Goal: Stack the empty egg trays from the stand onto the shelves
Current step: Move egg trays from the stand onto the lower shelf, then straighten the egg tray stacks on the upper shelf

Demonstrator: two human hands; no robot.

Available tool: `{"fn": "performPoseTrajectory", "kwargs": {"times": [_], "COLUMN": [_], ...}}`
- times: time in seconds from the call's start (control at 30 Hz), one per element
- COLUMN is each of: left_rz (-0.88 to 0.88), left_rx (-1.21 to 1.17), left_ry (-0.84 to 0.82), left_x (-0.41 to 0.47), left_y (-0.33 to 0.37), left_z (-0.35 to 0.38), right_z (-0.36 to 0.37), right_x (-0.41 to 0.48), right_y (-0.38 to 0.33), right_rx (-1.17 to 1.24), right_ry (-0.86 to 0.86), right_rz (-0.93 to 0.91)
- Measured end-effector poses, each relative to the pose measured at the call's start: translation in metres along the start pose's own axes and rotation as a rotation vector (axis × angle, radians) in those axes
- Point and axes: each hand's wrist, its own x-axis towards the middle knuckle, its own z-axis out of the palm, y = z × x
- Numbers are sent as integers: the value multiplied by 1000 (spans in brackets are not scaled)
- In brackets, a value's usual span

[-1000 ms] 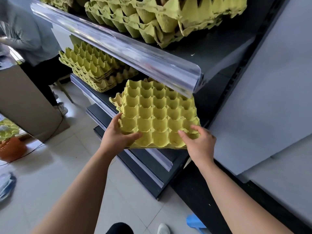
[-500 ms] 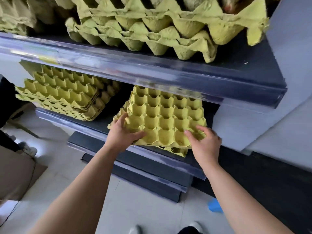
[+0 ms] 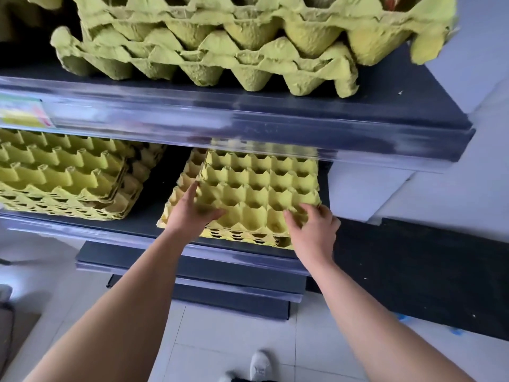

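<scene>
Left hand (image 3: 192, 213) extended forward, fingers straight, right hand (image 3: 312, 228) alongside, fingers curled over egg tray (image 3: 256, 188)

A white shoe (image 3: 260, 365) rests on pale floor tiles (image 3: 225, 334).

Middle shelf (image 3: 150, 226): left stack (image 3: 63, 183), right stack (image 3: 261, 188). Upper shelf (image 3: 399, 106): trays (image 3: 220, 59).
</scene>
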Motion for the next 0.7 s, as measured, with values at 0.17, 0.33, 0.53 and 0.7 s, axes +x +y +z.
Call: {"fn": "performPoseTrajectory", "kwargs": {"times": [0.17,0.33,0.53,0.7], "left_rz": [13,164,464,661], "left_rx": [-13,121,321,348], "left_ry": [9,48,230,369], "left_x": [-2,-18,-50,-73], "left_y": [-1,-4,-3,-2], "left_z": [-4,-13,-42,-107], "right_z": [-3,-9,-17,-33], "right_x": [2,-6,-38,-74], "right_y": [-2,-17,-67,-137], "right_rx": [-119,-210,-148,-77], "right_ry": [5,155,121,182], "right_rz": [-79,-394,-569,-654]}}
